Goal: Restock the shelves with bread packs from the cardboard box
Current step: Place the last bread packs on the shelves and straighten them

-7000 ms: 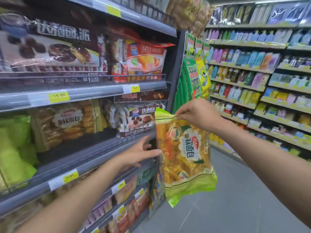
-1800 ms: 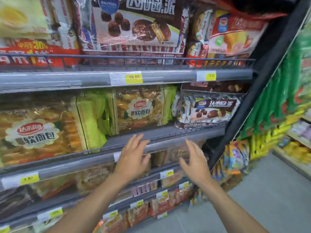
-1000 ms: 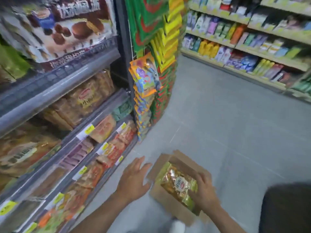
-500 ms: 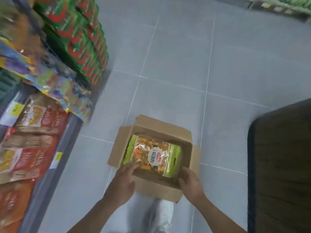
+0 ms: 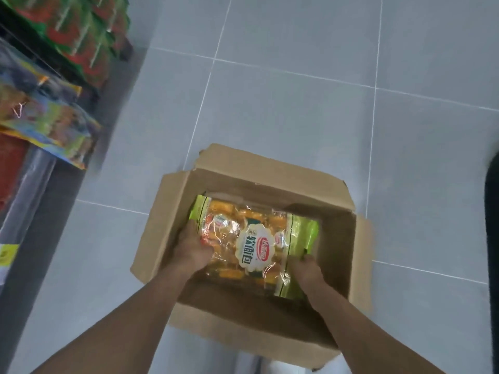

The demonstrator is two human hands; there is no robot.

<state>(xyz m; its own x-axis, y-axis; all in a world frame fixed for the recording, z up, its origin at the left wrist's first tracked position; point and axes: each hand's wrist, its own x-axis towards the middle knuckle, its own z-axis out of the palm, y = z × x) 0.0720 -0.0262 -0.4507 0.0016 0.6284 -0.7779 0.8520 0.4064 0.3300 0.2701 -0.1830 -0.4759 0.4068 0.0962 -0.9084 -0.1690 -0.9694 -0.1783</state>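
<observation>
Hands grip the bread pack (image 5: pixel 253 245) inside the cardboard box (image 5: pixel 359 255): left hand (image 5: pixel 193 251) and right hand (image 5: pixel 306 268) fingers clamped on opposite edges.

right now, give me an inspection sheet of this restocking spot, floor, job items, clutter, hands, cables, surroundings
surface: grey tiled floor, bare around the box.
job's things: open cardboard box on the floor, flaps out; one bread pack lying flat inside, label up.
clutter: nothing seen.
hands: left hand on the pack's left edge; right hand on its near right corner; whether the fingers have closed cannot be told.
cables: nothing seen.
surroundings: shelves at left with hanging snack bags; dark object at the right edge, unclear.
</observation>
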